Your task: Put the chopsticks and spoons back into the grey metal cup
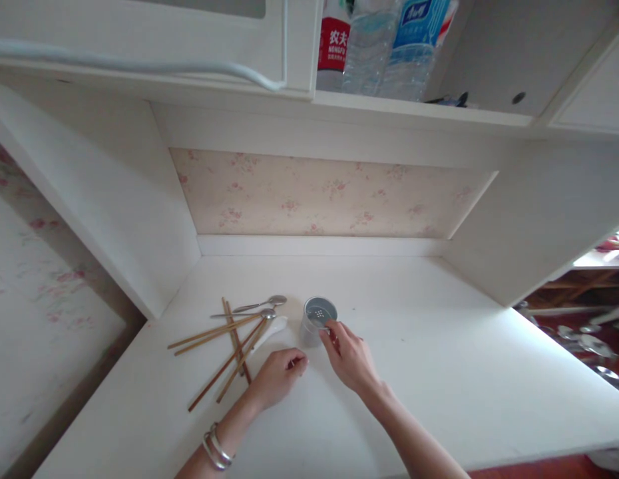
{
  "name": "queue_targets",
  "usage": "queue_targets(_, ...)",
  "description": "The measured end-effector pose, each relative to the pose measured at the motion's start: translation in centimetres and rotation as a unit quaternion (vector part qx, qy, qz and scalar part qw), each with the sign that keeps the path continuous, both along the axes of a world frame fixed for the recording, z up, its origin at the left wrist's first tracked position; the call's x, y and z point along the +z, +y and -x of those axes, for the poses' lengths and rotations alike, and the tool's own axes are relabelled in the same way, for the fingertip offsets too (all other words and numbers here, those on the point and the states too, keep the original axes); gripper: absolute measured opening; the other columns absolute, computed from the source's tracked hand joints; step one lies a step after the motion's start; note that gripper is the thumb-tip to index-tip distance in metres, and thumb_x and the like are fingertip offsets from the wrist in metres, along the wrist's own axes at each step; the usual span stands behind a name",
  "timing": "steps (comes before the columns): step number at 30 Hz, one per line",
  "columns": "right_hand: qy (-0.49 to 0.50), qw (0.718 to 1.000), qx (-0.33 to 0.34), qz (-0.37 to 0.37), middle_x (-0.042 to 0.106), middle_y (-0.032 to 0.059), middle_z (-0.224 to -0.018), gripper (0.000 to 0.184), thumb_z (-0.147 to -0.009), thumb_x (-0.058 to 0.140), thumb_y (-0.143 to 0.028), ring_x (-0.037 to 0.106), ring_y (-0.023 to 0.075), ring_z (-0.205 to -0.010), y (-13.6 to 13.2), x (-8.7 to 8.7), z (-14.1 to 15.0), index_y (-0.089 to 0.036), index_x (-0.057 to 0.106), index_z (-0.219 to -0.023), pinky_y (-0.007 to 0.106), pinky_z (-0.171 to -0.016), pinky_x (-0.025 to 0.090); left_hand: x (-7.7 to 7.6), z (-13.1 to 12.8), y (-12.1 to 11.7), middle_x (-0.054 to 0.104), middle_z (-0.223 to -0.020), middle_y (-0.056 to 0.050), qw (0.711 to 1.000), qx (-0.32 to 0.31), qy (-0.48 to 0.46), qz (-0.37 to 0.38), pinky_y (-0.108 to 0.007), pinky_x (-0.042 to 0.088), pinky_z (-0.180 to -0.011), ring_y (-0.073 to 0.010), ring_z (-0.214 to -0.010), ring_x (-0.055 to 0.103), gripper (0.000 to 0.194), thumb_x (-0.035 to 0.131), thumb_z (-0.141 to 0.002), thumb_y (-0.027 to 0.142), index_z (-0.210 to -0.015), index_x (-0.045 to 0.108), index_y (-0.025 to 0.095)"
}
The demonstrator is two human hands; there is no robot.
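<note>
A grey cylindrical utensil holder [319, 310] with small drain holes in its bottom stands upright on the white desk, with nothing inside it. My right hand [350, 356] pinches its near right rim between thumb and fingers. Just left of the holder, my left hand [279, 378] is loosely curled closed, apart from it, and I see nothing in the fingers. Beside that hand lie several crossed wooden chopsticks [222, 362]. Among them are metal spoons, one spoon [277, 300] at the back and another spoon [268, 313] nearer, plus a white spoon [270, 330].
White side panels [104, 193] bound the desk [429, 372] left and right. Above is a shelf [424, 112] with plastic bottles [372, 50], and a white cable [140, 66] runs along the cabinet. Floral wallpaper [309, 196] shows at the back.
</note>
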State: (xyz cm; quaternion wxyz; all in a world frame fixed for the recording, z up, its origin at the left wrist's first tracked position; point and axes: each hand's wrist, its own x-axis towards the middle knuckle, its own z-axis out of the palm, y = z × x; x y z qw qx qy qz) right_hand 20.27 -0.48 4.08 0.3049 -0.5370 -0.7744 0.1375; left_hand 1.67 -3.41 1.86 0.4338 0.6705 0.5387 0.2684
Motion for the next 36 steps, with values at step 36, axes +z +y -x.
queue_targets(36, 0.131, 0.968, -0.165, 0.135, 0.060, -0.0015, -0.060, 0.040, -0.086, 0.041, -0.054, 0.054, 0.0163, -0.059, 2.8, -5.2, -3.5, -0.022, 0.064, -0.080, 0.023, -0.055, 0.035, 2.4, 1.2, -1.3, 0.067, -0.073, -0.002, 0.995, 0.061, 0.044, -0.069, -0.023, 0.042, -0.063, -0.0137, -0.065, 0.058, 0.035, 0.039, -0.092, 0.042, -0.087, 0.065, 0.019)
